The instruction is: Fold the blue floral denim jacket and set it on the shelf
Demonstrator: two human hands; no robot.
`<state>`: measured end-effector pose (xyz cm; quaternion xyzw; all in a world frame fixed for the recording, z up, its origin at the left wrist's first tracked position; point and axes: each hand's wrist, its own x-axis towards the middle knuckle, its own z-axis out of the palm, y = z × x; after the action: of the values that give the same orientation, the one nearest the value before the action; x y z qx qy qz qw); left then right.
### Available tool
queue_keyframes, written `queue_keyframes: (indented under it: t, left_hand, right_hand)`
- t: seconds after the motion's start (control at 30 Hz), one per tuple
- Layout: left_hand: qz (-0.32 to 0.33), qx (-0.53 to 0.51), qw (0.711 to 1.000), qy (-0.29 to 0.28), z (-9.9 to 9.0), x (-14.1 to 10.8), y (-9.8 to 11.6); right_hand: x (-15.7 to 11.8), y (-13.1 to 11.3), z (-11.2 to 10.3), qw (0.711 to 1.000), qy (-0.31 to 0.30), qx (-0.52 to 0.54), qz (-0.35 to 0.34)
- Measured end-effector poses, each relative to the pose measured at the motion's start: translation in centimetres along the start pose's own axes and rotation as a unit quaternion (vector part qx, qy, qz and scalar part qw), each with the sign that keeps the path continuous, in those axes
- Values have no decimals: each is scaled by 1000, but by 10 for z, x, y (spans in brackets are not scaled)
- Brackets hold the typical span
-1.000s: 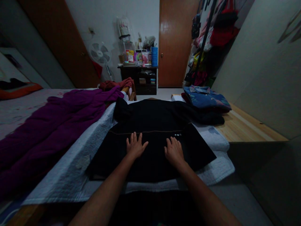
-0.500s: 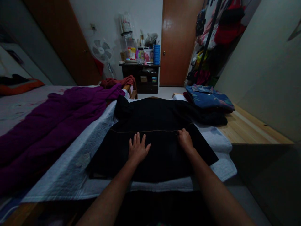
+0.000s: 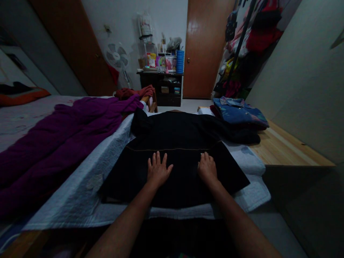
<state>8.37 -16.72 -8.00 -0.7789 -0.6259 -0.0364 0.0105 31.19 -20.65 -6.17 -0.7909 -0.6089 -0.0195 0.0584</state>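
A black jacket (image 3: pixel 172 175) lies spread out on a pale quilted cloth (image 3: pixel 72 193), its sleeves (image 3: pixel 233 133) at the far end and a thin tan seam line crossing its middle. My left hand (image 3: pixel 158 170) rests flat on the fabric just below that seam, fingers spread. To its right, my right hand (image 3: pixel 207 167) is closed, with its curled fingers down at the jacket below the seam line. A tiny bright spot shows by its fingertips; what the fingers hold is too small and dark to make out.
A folded blue denim garment (image 3: pixel 240 111) tops a pile on the right, beside a wooden board (image 3: pixel 290 147). A purple blanket (image 3: pixel 67 143) covers part of the bed at left. Farther back stand a fan (image 3: pixel 117 57), a dark cabinet (image 3: pixel 158 91) and a door (image 3: pixel 204 46).
My right hand has shifted slightly left and nearer to me, from the seam line to just below it, fingers still curled. My left hand and the jacket stay in place.
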Motion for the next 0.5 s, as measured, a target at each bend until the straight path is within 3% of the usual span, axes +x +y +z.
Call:
queue_keyframes:
  t: [0.1,0.27,0.5]
  left_hand:
    - [9,-19,999,-25,-2,-6,8]
    - [67,-33,997,-14,-1,-22,21]
    - [84,-29,996,15,-1,-33,15]
  right_hand:
    - [-16,-17,5,999,-1,8,-44]
    - [-26,-37,10,976,-43,63,-204]
    - [-25,-20,11,986,-36,39,-157]
